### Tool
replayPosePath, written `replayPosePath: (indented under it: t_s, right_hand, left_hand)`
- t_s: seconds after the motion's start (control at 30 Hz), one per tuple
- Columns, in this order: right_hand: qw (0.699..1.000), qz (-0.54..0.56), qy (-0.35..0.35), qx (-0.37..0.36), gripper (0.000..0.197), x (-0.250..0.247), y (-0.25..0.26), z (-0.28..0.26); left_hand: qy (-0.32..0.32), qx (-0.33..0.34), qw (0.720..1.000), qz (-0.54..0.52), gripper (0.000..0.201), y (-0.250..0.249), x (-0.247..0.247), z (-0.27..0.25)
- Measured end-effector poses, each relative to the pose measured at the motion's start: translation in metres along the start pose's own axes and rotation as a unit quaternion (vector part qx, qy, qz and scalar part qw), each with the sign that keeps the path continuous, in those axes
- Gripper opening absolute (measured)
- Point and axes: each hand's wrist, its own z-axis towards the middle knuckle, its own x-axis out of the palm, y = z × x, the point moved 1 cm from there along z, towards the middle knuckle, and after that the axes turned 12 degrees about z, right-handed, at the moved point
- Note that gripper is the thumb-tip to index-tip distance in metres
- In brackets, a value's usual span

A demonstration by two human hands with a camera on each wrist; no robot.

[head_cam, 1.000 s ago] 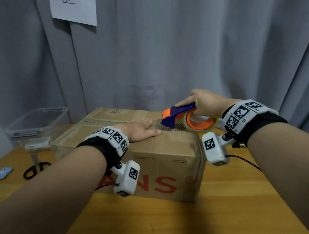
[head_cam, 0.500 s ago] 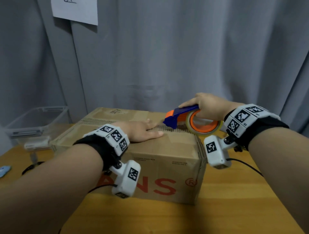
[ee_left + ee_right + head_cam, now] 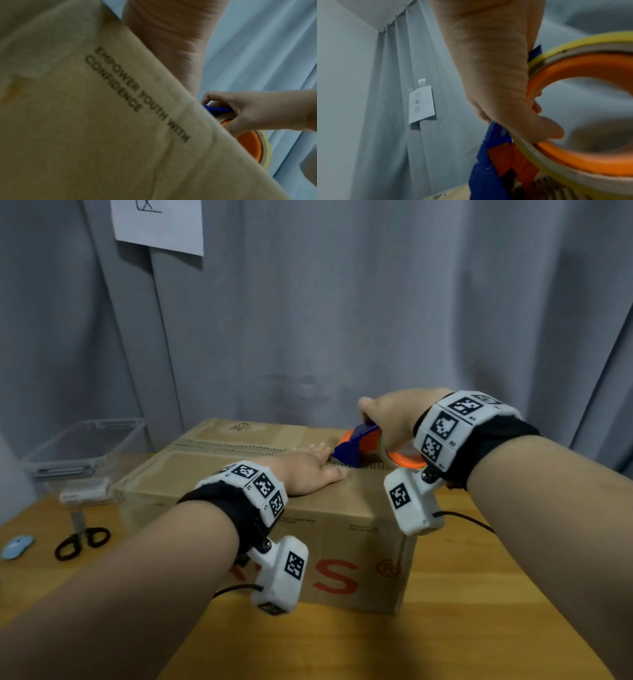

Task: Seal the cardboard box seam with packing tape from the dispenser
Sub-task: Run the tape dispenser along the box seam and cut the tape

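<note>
A brown cardboard box (image 3: 342, 529) with red lettering stands on the wooden table. Its top seam (image 3: 233, 447) runs left to right. My left hand (image 3: 308, 467) lies flat on the box top beside the seam, fingers straight. My right hand (image 3: 387, 419) grips a blue and orange tape dispenser (image 3: 356, 448) with a roll of clear tape (image 3: 573, 135). The dispenser's blue nose sits on the seam near the box's right end, just right of my left fingertips. In the left wrist view the box side (image 3: 102, 121) fills the frame, with the right hand (image 3: 254, 115) on the dispenser (image 3: 248, 142) behind.
A clear plastic bin (image 3: 82, 450) stands at the left, behind black-handled scissors (image 3: 80, 539) and a small light-blue object (image 3: 17, 546). Grey curtain (image 3: 342, 320) hangs close behind the box, with a paper note (image 3: 157, 224) on it. Bare wooden table (image 3: 479, 594) lies right of the box.
My right hand has drawn the dispenser rightward along the seam toward the box's right end and tilted it down. The left hand stays flat on the box top.
</note>
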Motion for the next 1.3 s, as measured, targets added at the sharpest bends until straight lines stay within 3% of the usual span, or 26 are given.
replayPosePath:
  t_s: [0.07,0.17,0.4,0.6,0.7,0.8,0.97,1.07,1.17,1.3]
  right_hand:
    - [1.000,0.004,0.031,-0.003,0.060,0.002,-0.003,0.001]
    - [0.999,0.001,-0.002,-0.045,0.079,-0.001,-0.014,-0.004]
    - [0.990,-0.039,-0.089,-0.105,0.069,0.007,-0.027,-0.023]
    - [0.994,-0.054,-0.076,-0.051,0.063,0.025,-0.058,-0.040]
    - [0.993,-0.059,-0.092,-0.046,0.060,0.026,-0.057,-0.040]
    - [0.995,-0.041,-0.089,-0.035,0.065,0.029,-0.057,-0.039]
    - [0.994,0.027,-0.100,-0.022,0.068,0.040,-0.062,-0.042]
    - [0.993,0.052,-0.102,-0.016,0.069,0.043,-0.062,-0.045]
    - [0.994,0.042,-0.101,-0.009,0.067,0.041,-0.059,-0.047]
    - [0.995,0.041,-0.091,0.006,0.070,0.042,-0.056,-0.051]
  left_hand:
    - [0.001,0.003,1.000,-0.004,0.072,0.000,0.001,0.000]
    - [-0.004,0.001,1.000,-0.022,0.071,0.002,0.002,0.000]
    - [0.000,0.003,1.000,-0.031,0.073,0.004,0.003,0.000]
    - [0.022,-0.005,1.000,-0.014,0.069,0.001,-0.001,0.007]
    - [0.057,-0.009,0.998,0.013,0.080,-0.017,-0.004,0.016]
    - [0.053,-0.003,0.998,0.016,0.087,-0.025,-0.004,0.020]
    - [0.016,0.003,0.999,-0.034,0.069,0.015,0.003,0.004]
    - [0.018,-0.033,0.999,-0.012,0.074,0.034,0.001,-0.007]
    - [0.035,-0.063,0.995,0.065,0.092,-0.003,-0.007,-0.013]
    - [0.041,-0.027,0.998,0.042,0.099,-0.073,-0.014,-0.023]
